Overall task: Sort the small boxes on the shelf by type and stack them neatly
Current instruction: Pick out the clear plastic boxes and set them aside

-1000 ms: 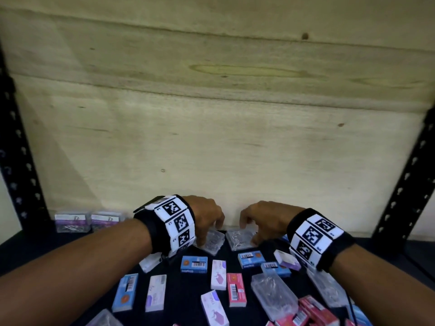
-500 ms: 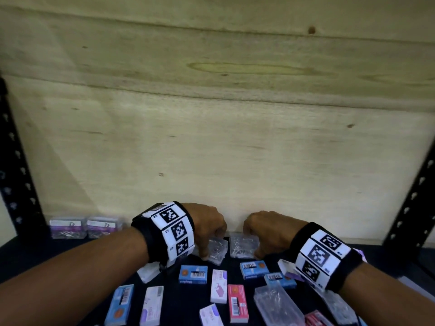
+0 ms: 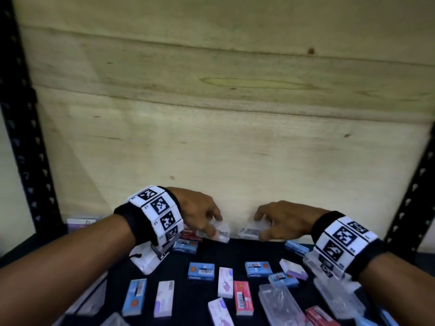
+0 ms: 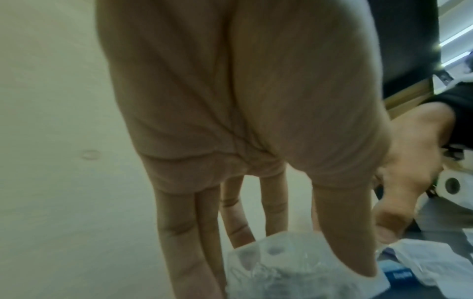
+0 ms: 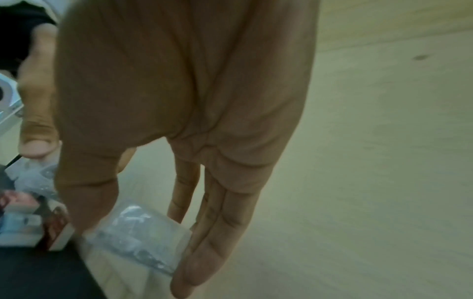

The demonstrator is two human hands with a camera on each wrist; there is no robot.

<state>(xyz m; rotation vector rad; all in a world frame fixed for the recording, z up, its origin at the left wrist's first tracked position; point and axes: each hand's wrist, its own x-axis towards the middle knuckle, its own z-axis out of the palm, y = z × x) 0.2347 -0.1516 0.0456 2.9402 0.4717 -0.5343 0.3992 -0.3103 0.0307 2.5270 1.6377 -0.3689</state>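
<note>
Two small clear plastic boxes are held at the back of the black shelf (image 3: 235, 255), close to the plywood wall. My left hand (image 3: 211, 229) pinches the left clear box (image 3: 221, 232) between thumb and fingers; the left wrist view shows that box (image 4: 294, 269) under my thumb. My right hand (image 3: 261, 230) grips the right clear box (image 3: 248, 231), seen between thumb and fingers in the right wrist view (image 5: 138, 232). The two boxes are a short gap apart. Whether they touch the shelf is hidden.
Blue boxes (image 3: 201, 270), red boxes (image 3: 243, 297) and white-purple boxes (image 3: 225, 282) lie scattered in front of my hands. Longer clear cases (image 3: 280, 304) lie front right. Purple-labelled boxes (image 3: 80, 222) stand back left. Black uprights (image 3: 23, 137) flank the shelf.
Both hands have moved back toward the plywood wall, each taking its clear box along; the boxes earlier lay on the shelf under the fingers.
</note>
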